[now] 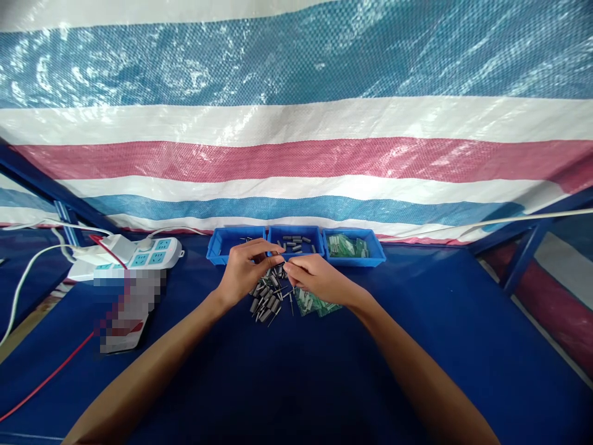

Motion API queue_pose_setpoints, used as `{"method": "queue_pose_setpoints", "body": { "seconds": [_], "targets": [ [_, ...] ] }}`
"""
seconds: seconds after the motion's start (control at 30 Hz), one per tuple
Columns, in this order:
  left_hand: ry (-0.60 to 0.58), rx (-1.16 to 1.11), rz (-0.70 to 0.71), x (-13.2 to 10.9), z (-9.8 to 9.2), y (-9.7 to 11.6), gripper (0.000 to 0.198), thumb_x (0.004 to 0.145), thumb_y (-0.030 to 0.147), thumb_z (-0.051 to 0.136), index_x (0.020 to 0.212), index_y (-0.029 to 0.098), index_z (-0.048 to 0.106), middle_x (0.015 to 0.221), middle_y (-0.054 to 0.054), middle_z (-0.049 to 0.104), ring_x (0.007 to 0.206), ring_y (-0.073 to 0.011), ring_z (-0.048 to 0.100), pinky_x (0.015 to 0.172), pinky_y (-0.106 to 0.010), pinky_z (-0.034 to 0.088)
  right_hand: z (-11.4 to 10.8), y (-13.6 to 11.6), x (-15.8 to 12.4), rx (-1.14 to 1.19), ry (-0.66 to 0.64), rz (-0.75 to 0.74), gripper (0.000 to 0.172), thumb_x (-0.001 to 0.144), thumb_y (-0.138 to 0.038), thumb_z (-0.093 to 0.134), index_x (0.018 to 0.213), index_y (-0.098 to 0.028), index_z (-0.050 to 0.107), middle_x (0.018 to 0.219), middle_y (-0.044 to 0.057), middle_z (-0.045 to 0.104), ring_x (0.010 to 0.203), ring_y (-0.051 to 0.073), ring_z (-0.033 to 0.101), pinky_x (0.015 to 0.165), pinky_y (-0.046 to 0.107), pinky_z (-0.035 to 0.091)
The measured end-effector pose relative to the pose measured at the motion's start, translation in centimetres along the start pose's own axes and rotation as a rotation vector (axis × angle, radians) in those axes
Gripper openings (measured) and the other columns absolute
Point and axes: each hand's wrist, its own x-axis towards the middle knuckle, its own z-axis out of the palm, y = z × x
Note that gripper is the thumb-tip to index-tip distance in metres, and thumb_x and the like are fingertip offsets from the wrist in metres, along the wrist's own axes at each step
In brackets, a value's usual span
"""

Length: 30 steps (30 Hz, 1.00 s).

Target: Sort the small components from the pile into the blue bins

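My left hand (245, 267) and my right hand (317, 278) meet just in front of the blue bins, fingertips almost touching. Each has thumb and fingers closed in a pinch; something small seems to be between them, but the fingers cover most of it. Below them lies a loose pile of small dark grey cylinders (266, 300), mixed with thin metal pins (291, 303). Under my right hand are clear, green-tinted plastic packets (308, 304). The middle blue bin (296, 230) holds more grey cylinders, and a few thin pieces show in the left blue bin (214, 247).
Plastic packets fill the right blue bin (377, 250). At left on the blue table (417, 296) are a white power strip (171, 252) with plugs, a red cable (55, 374) and a blurred phone-like object (132, 321). A striped plastic sheet (296, 161) hangs behind.
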Motion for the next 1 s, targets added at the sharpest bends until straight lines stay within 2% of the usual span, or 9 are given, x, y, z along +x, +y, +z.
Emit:
{"method": "queue_pose_setpoints", "body": {
  "seconds": [0.1, 0.27, 0.47, 0.7, 0.9, 1.0],
  "targets": [
    [0.03, -0.049, -0.038, -0.2, 0.2, 0.0, 0.021, 0.078, 0.033, 0.071, 0.092, 0.018, 0.075, 0.081, -0.005, 0.067, 0.049, -0.0067, 0.047, 0.045, -0.021, 0.041, 0.1, -0.5, -0.2, 0.019, -0.012, 0.007, 0.039, 0.098, -0.031, 0.038, 0.064, -0.015, 0.049, 0.057, -0.002, 0.046, 0.053, 0.009, 0.041, 0.055, 0.023, 0.031],
    [0.025, -0.159, -0.082, -0.3, 0.6, 0.1, 0.026, 0.079, 0.031, 0.07, 0.103, 0.021, 0.074, 0.089, -0.005, 0.067, 0.046, -0.0045, 0.047, 0.041, -0.019, 0.039, 0.5, -0.6, -0.4, 0.119, 0.023, 0.018, 0.039, 0.098, -0.036, 0.038, 0.067, -0.015, 0.051, 0.054, -0.004, 0.043, 0.049, 0.008, 0.038, 0.053, 0.022, 0.03],
    [-0.036, -0.268, -0.125, -0.2, 0.6, 0.3, 0.031, 0.087, 0.032, 0.06, 0.116, 0.024, 0.069, 0.107, -0.008, 0.066, 0.046, -0.0027, 0.049, 0.042, -0.019, 0.043, 0.6, 0.0, -0.2, 0.218, 0.113, 0.017, 0.039, 0.097, -0.039, 0.04, 0.068, -0.015, 0.051, 0.049, -0.006, 0.033, 0.045, 0.007, 0.031, 0.049, 0.022, 0.027],
    [-0.099, -0.377, -0.231, 0.0, 0.3, 0.8, 0.042, 0.085, 0.033, 0.063, 0.126, 0.025, 0.062, 0.125, -0.011, 0.06, 0.048, -0.0021, 0.05, 0.042, -0.019, 0.041, 0.3, 0.9, 0.0, 0.359, 0.247, -0.031, 0.039, 0.096, -0.043, 0.042, 0.068, -0.017, 0.047, 0.049, -0.008, 0.027, 0.043, 0.007, 0.025, 0.045, 0.023, 0.023],
    [-0.137, -0.587, -0.388, 0.1, 0.2, 1.2, 0.039, 0.085, 0.034, 0.063, 0.123, 0.025, 0.064, 0.13, -0.01, 0.058, 0.05, -0.0027, 0.048, 0.041, -0.02, 0.034, 0.1, 1.6, 0.2, 0.224, 0.369, -0.036, 0.039, 0.096, -0.043, 0.041, 0.067, -0.017, 0.047, 0.05, -0.007, 0.028, 0.044, 0.007, 0.026, 0.046, 0.024, 0.022],
    [-0.136, -0.676, -0.494, 0.4, 0.0, 1.3, 0.041, 0.085, 0.037, 0.061, 0.122, 0.022, 0.065, 0.116, -0.011, 0.064, 0.049, -0.0036, 0.044, 0.039, -0.021, 0.029, 0.0, 1.6, 0.2, 0.146, 0.389, -0.03, 0.039, 0.096, -0.041, 0.04, 0.066, -0.017, 0.047, 0.051, -0.006, 0.03, 0.046, 0.008, 0.028, 0.048, 0.024, 0.023]
  ]
}}
